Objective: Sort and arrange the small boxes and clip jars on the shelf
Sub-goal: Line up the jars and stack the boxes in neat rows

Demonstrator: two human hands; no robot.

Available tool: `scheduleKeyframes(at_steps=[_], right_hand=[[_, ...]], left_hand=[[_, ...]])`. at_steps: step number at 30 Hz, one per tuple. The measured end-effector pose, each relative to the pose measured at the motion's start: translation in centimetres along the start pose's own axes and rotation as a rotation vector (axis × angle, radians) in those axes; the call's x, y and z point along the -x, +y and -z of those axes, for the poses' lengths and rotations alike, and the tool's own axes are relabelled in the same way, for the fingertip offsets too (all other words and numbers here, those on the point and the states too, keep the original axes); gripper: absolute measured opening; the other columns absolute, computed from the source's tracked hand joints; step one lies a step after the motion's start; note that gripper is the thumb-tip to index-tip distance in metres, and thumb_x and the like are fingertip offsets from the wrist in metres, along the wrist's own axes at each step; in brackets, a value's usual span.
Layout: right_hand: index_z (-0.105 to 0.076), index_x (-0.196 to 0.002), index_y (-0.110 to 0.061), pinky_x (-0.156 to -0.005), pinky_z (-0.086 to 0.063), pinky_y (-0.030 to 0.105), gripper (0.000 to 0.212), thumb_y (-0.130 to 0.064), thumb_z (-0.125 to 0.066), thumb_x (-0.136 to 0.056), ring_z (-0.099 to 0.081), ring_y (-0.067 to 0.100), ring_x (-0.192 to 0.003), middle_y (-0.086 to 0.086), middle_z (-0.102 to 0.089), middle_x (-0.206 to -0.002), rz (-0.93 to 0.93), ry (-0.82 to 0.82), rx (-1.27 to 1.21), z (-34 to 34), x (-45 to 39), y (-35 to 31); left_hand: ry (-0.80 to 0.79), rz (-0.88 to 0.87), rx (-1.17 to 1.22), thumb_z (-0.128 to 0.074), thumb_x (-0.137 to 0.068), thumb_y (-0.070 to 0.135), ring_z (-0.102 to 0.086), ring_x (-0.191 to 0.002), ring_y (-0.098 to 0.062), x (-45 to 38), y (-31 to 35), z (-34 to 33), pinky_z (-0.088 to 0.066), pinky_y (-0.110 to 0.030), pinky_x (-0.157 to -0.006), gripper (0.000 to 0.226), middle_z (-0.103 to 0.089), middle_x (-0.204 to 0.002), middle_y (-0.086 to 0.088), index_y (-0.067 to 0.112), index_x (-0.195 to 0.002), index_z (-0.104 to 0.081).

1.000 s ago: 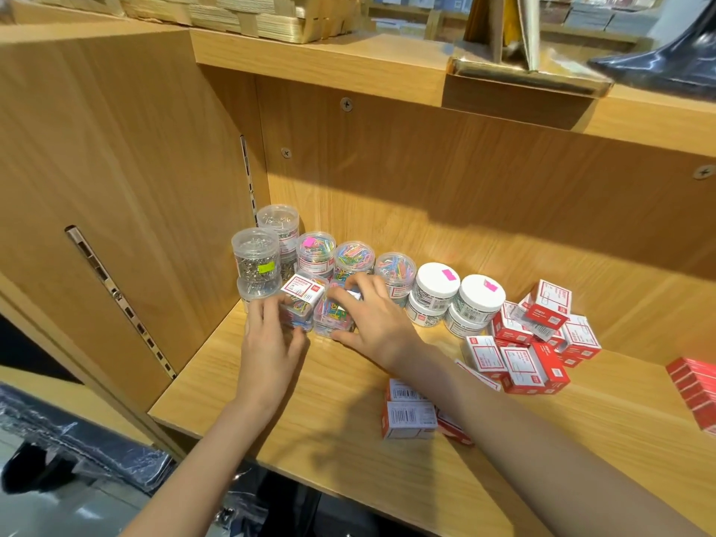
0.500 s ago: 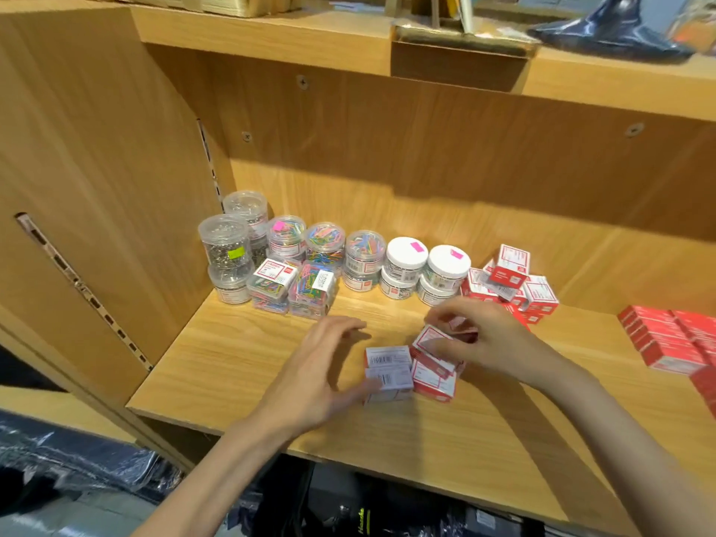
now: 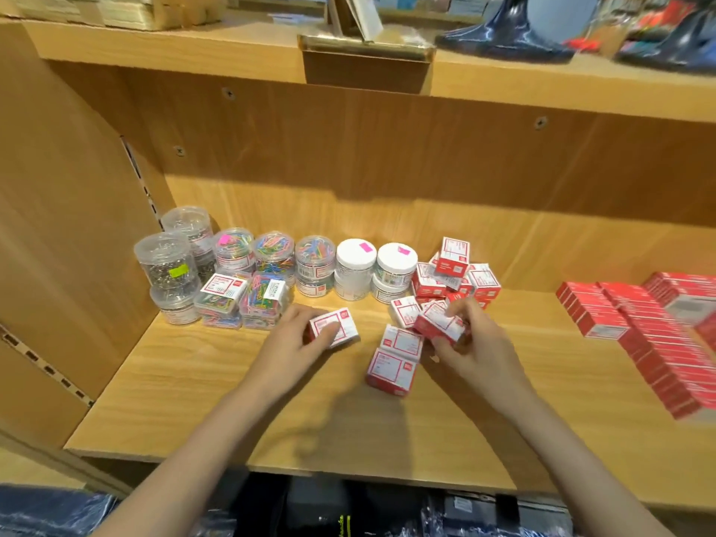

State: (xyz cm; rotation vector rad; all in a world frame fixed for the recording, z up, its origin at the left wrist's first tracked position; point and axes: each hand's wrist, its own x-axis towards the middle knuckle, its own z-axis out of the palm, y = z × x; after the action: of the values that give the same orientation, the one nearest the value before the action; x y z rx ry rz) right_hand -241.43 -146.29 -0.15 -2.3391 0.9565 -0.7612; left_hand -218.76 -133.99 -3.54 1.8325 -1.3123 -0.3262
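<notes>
Red-white small box [image 3: 334,328] gripped by left hand [image 3: 288,348]; right hand [image 3: 474,343] fingers clamped on second box [image 3: 439,324], wooden shelf [image 3: 217,385].

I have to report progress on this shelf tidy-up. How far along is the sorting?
Roughly midway. Done: the clip jars stand in a row at the back left, and red flat packs lie stacked at right. In hand: the left hand holds one small box, the right hand another box. Left: the loose box pile near the white-lidded jars and two boxes lying in front.
</notes>
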Motion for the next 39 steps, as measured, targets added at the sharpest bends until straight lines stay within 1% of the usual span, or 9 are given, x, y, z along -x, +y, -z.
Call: scheduleKeyframes(at_steps=[3,6,11,17,21,25,30,35,39], right_hand=[[-0.039,-0.081,-0.021,-0.055,-0.033,0.020,0.032,-0.015,-0.069,-0.072,-0.050,0.014,-0.070,-0.006,-0.055,-0.076,-0.042,-0.131,0.019,2.1,-0.3,2.0],[-0.038,-0.080,-0.018,-0.053,-0.033,0.021,0.034,-0.016,-0.070,-0.068,-0.048,0.007,-0.067,-0.006,-0.054,-0.076,-0.030,-0.231,0.064,2.0,0.1,2.2],[-0.039,-0.085,-0.024,-0.062,-0.043,0.031,0.034,-0.019,-0.068,-0.068,-0.053,0.013,-0.069,-0.002,-0.058,-0.083,-0.015,-0.318,0.015,2.5,0.1,2.3],[-0.040,-0.087,-0.020,-0.067,-0.031,0.009,0.035,-0.020,-0.071,-0.071,-0.040,0.005,-0.083,-0.013,-0.043,-0.093,0.092,-0.566,0.165,2.8,0.0,3.4],[-0.045,-0.094,-0.031,-0.078,-0.028,0.007,0.037,-0.045,-0.070,-0.071,-0.034,0.005,-0.098,-0.016,-0.039,-0.103,0.172,-0.438,0.170,3.0,-0.2,2.6],[-0.048,-0.112,-0.031,-0.090,-0.031,0.027,0.060,-0.070,-0.054,-0.067,-0.034,0.008,-0.107,-0.015,-0.043,-0.113,0.274,-0.422,0.257,1.4,-0.4,-0.2],[-0.044,-0.132,-0.021,-0.107,-0.026,0.041,0.056,-0.039,-0.063,-0.082,-0.027,0.025,-0.130,0.004,-0.034,-0.142,0.343,-0.424,0.459,-1.2,0.3,-1.3],[-0.061,-0.114,-0.015,-0.086,-0.046,0.041,0.049,-0.032,-0.071,-0.069,-0.041,0.022,-0.109,0.006,-0.054,-0.118,0.454,-0.260,0.449,-2.6,1.3,-1.0],[-0.059,-0.105,-0.015,-0.076,-0.046,0.031,0.045,-0.033,-0.076,-0.067,-0.039,0.014,-0.097,0.000,-0.058,-0.102,0.482,-0.208,0.338,-3.1,2.3,-0.9]], left_hand=[[0.038,0.057,-0.035,-0.049,-0.086,0.048,-0.053,-0.094,-0.018,-1.8,0.7,-1.0,-0.038,-0.028,-0.079,0.043,-0.059,-0.098,-0.003,0.012,-0.107,-0.060],[0.053,0.073,0.018,-0.050,-0.093,0.029,-0.057,-0.096,-0.018,-2.1,0.9,-0.9,-0.041,-0.030,-0.079,0.024,-0.063,-0.103,-0.002,0.014,-0.112,-0.051],[-0.049,0.010,0.106,-0.060,-0.073,0.053,-0.052,-0.099,-0.004,-1.1,1.6,-1.5,-0.042,-0.021,-0.086,0.052,-0.055,-0.108,0.008,0.030,-0.117,-0.046],[-0.036,0.010,0.067,-0.075,-0.074,0.012,-0.055,-0.096,-0.007,-0.9,1.2,-1.9,-0.039,-0.005,-0.076,0.052,-0.057,-0.107,0.006,0.029,-0.114,-0.045],[-0.095,0.034,0.054,-0.077,-0.072,0.009,-0.056,-0.092,-0.008,-0.7,1.4,-1.3,-0.044,-0.013,-0.076,0.052,-0.058,-0.102,0.006,0.029,-0.108,-0.046],[-0.131,0.093,0.141,-0.074,-0.073,0.002,-0.058,-0.081,0.011,0.0,2.0,-0.6,-0.044,-0.005,-0.066,0.052,-0.058,-0.097,0.014,0.024,-0.110,-0.046],[-0.155,0.116,0.150,-0.074,-0.074,0.005,-0.058,-0.083,0.013,0.6,2.1,0.3,-0.045,-0.006,-0.068,0.050,-0.059,-0.097,0.015,0.029,-0.108,-0.047],[-0.113,0.137,0.182,-0.072,-0.074,0.000,-0.061,-0.088,0.000,1.3,1.6,0.6,-0.049,-0.013,-0.073,0.060,-0.061,-0.103,0.003,0.030,-0.116,-0.043],[0.007,0.078,0.152,-0.074,-0.074,0.005,-0.058,-0.099,-0.011,2.0,1.3,0.6,-0.052,-0.030,-0.085,0.057,-0.058,-0.108,0.002,0.037,-0.112,-0.046]])
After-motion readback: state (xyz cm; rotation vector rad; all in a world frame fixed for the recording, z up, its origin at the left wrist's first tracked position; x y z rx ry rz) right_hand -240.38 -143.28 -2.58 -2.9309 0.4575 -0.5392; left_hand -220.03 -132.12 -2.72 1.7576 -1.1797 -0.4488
